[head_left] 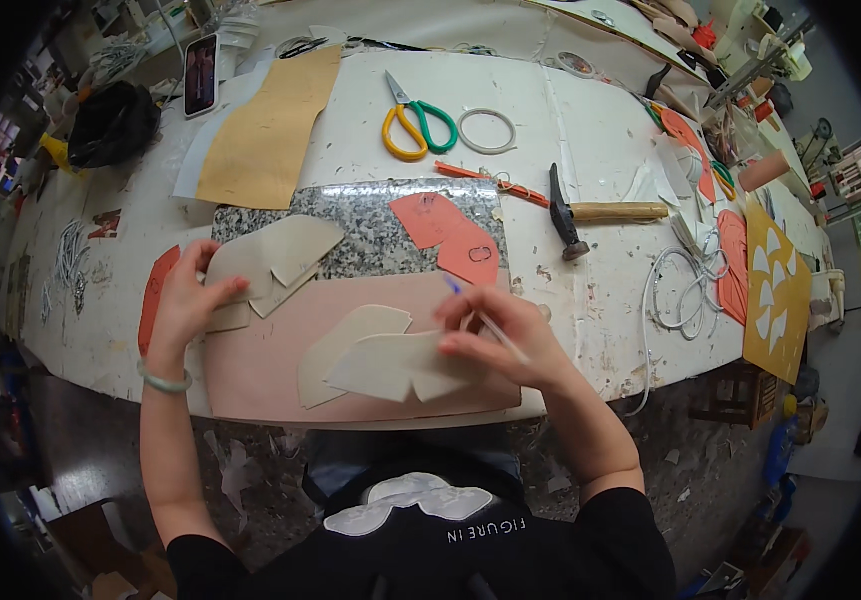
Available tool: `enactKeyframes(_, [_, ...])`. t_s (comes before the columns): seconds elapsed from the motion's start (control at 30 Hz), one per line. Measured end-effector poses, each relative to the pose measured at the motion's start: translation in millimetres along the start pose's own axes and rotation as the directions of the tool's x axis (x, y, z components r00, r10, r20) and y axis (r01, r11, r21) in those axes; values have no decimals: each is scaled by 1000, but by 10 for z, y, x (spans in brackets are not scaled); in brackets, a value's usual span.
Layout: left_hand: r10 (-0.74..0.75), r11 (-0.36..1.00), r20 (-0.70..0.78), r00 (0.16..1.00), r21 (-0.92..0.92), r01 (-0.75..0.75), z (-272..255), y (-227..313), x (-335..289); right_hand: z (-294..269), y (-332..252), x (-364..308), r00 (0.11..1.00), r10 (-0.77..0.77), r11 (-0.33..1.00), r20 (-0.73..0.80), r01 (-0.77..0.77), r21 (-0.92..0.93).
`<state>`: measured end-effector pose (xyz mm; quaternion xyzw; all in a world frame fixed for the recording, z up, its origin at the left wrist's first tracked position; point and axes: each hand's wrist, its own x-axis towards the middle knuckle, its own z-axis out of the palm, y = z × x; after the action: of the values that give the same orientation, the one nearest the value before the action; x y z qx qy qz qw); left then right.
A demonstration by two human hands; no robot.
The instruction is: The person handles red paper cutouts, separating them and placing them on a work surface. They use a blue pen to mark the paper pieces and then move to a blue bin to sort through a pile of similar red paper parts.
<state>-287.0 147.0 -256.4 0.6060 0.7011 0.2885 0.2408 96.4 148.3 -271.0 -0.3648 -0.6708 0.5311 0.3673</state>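
My left hand (185,308) grips the left edge of a cream cut-out piece (296,240), thumb on top. That piece has a notch in its lower edge and overlaps other cream material beneath. My right hand (506,335) is closed around a slim white pen with a blue end (454,286), its fingers over a pale cut-out piece (381,365). Whether those fingers touch the piece I cannot tell. Under it lies another cream piece (326,355), on a pinkish board (261,370). Two coral templates (456,240) rest on the speckled stone slab (351,245).
Beyond the slab lie scissors (414,130), a tape roll (487,131) and an orange-red stick (491,183). A hammer (591,212) is to the right, near white cord (686,295). Tan sheet (271,130) and phone (202,76) are at back left; coral material (156,300) lies beside my left hand.
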Motion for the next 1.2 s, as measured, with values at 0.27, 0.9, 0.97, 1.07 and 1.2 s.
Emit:
enactKeyframes(0.27, [343, 900, 137, 929, 236, -367, 558, 390, -631, -142, 296, 302, 930, -329, 629, -163, 87, -773])
enactKeyframes(0.9, [-50, 884, 18, 999, -465, 52, 513, 254, -869, 142, -1, -38, 1000, 9, 966, -2, -9, -258])
enactKeyframes(0.97, [-81, 836, -60, 995, -548, 35, 382, 134, -708, 52, 0, -14, 998, 59, 955, -32, -66, -288])
enactKeyframes(1.07, [-77, 809, -128, 989, -588, -13, 306, 100, -485, -192, 172, 152, 946, -310, 679, -96, 150, -719])
enactKeyframes(1.2, [-3, 759, -118, 993, -647, -75, 350, 302, -280, -229, 294, 319, 949, -238, 573, -205, -34, -819])
